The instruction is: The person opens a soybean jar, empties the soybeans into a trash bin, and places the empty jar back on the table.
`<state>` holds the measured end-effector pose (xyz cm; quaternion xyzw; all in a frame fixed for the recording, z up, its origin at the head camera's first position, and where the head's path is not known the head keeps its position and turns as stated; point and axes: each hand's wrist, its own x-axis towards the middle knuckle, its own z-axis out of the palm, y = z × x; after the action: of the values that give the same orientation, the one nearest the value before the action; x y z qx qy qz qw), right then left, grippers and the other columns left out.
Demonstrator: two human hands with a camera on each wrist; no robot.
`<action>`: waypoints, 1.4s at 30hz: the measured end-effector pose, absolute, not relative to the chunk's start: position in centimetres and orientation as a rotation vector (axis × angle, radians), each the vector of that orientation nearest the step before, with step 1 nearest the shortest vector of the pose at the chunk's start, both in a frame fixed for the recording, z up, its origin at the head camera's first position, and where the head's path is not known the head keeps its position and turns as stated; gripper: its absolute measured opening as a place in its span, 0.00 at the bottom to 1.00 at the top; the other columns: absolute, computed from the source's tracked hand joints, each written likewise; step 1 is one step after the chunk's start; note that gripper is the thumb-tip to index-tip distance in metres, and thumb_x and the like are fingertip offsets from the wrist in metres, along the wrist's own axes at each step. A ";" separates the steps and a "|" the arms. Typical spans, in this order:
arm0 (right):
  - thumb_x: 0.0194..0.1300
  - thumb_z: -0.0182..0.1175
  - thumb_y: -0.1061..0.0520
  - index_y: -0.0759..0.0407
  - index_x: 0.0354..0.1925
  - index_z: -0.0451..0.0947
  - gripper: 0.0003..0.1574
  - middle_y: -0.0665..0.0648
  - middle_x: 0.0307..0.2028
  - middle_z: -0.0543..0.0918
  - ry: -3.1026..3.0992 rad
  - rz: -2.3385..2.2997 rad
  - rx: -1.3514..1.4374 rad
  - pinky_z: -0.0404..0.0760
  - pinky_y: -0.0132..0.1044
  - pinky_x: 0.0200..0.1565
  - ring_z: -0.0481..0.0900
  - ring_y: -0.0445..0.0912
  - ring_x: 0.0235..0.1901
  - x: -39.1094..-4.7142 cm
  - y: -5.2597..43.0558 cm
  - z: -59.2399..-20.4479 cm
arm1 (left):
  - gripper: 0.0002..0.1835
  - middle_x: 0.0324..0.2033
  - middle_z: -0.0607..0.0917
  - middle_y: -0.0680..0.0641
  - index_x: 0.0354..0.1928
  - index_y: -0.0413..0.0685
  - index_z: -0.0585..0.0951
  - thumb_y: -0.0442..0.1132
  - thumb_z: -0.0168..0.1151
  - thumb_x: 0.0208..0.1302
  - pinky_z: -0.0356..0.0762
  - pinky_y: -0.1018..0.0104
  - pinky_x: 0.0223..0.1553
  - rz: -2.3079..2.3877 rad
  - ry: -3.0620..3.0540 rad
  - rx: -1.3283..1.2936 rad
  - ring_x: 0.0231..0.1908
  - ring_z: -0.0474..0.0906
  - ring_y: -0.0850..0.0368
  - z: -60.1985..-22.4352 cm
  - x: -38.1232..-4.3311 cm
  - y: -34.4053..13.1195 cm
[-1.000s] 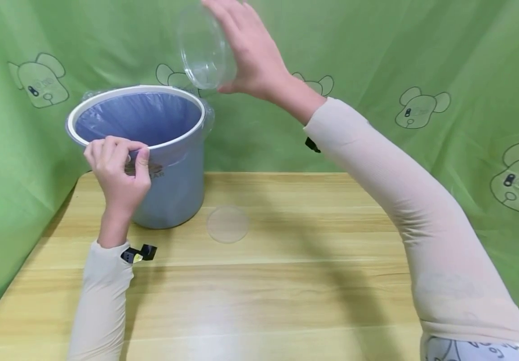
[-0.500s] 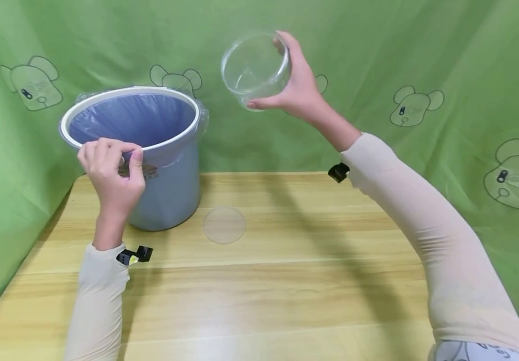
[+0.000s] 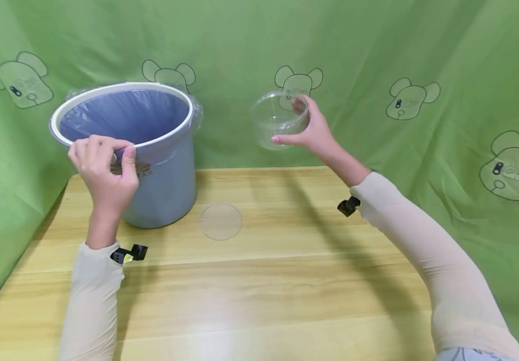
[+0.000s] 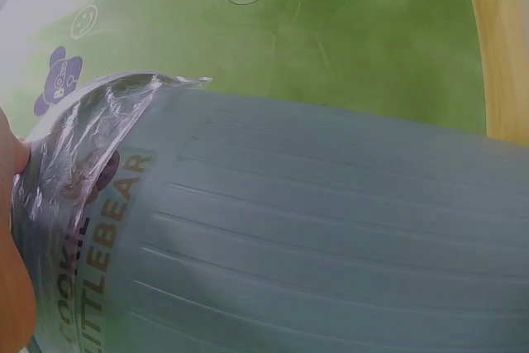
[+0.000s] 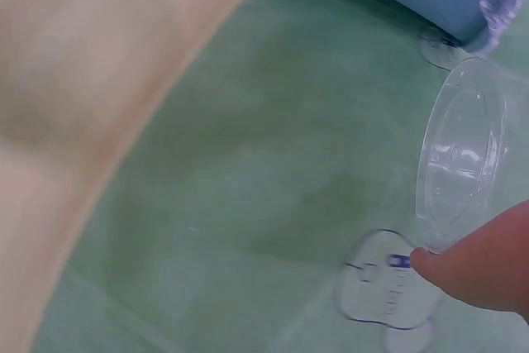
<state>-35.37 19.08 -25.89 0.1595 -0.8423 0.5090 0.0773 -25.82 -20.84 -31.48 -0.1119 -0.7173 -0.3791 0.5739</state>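
In the head view my right hand (image 3: 315, 133) grips a clear round plastic container (image 3: 268, 123) by its side, thumb in front. It hangs upright above the table's far edge, with nothing visible inside. The right wrist view shows the container (image 5: 463, 150) beside my thumb (image 5: 483, 270). My left hand (image 3: 106, 170) holds the near rim of a blue-grey trash can (image 3: 160, 180), fingers over the white ring and thumb outside. A thin bag lines the can. On the table, just right of the can, lies a clear round lid (image 3: 221, 221).
The wooden table (image 3: 241, 291) reaches back to a green curtain (image 3: 237, 50) printed with bear heads. Green cloth also hangs along the left side. Some of the bag (image 4: 91, 134) overhangs the can's rim in the left wrist view.
My right hand has brought the container down and rightward, away from the can, turning it from sideways to upright. My left hand keeps its hold on the rim.
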 end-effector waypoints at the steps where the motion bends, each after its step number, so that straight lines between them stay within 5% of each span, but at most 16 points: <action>1: 0.41 0.84 0.53 0.53 0.80 0.47 0.78 0.58 0.76 0.62 -2.539 1.541 0.462 0.65 0.43 0.75 0.62 0.51 0.74 -35.2 19.3 -26.6 | 0.21 0.29 0.79 0.34 0.29 0.34 0.84 0.49 0.60 0.65 0.52 0.61 0.66 -0.889 -1.681 -0.260 0.39 0.66 0.38 -31.5 -25.8 -20.8; 9: 0.42 0.84 0.54 0.54 0.80 0.47 0.77 0.59 0.77 0.61 -2.601 1.646 0.370 0.61 0.46 0.76 0.61 0.53 0.75 -34.4 20.8 -31.7 | 0.22 0.29 0.79 0.34 0.29 0.33 0.84 0.49 0.60 0.65 0.52 0.61 0.66 -0.894 -1.685 -0.250 0.39 0.65 0.42 -31.5 -25.7 -20.7; 18: 0.43 0.84 0.56 0.57 0.80 0.46 0.77 0.61 0.78 0.58 -2.667 1.710 0.387 0.55 0.51 0.78 0.56 0.56 0.77 -33.4 21.2 -37.3 | 0.22 0.29 0.78 0.33 0.29 0.32 0.83 0.49 0.61 0.64 0.52 0.62 0.66 -0.907 -1.681 -0.246 0.43 0.59 0.69 -31.2 -25.6 -20.6; 31: 0.41 0.85 0.52 0.58 0.80 0.44 0.81 0.64 0.78 0.56 -2.786 1.699 0.378 0.54 0.53 0.78 0.55 0.58 0.78 -31.9 19.8 -42.4 | 0.24 0.30 0.78 0.32 0.30 0.31 0.83 0.51 0.60 0.65 0.52 0.62 0.66 -0.901 -1.691 -0.238 0.39 0.65 0.40 -31.0 -25.5 -20.6; 38: 0.40 0.85 0.52 0.58 0.80 0.41 0.83 0.64 0.79 0.54 -2.822 1.694 0.384 0.53 0.56 0.78 0.54 0.59 0.78 -31.3 19.4 -43.6 | 0.23 0.29 0.79 0.33 0.29 0.32 0.84 0.49 0.60 0.65 0.52 0.63 0.66 -0.903 -1.706 -0.243 0.43 0.60 0.66 -31.0 -25.5 -20.6; 42: 0.39 0.86 0.54 0.58 0.80 0.41 0.83 0.65 0.79 0.54 -2.812 1.715 0.374 0.53 0.56 0.78 0.53 0.60 0.78 -31.0 19.3 -44.0 | 0.23 0.30 0.79 0.32 0.30 0.31 0.84 0.50 0.60 0.65 0.52 0.63 0.66 -0.899 -1.712 -0.240 0.44 0.58 0.70 -30.9 -25.5 -20.6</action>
<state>-31.00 19.27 -44.00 0.1124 -0.8451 0.5155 -0.0864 -25.47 -20.58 -30.91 -0.1020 -0.7269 -0.3819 0.5616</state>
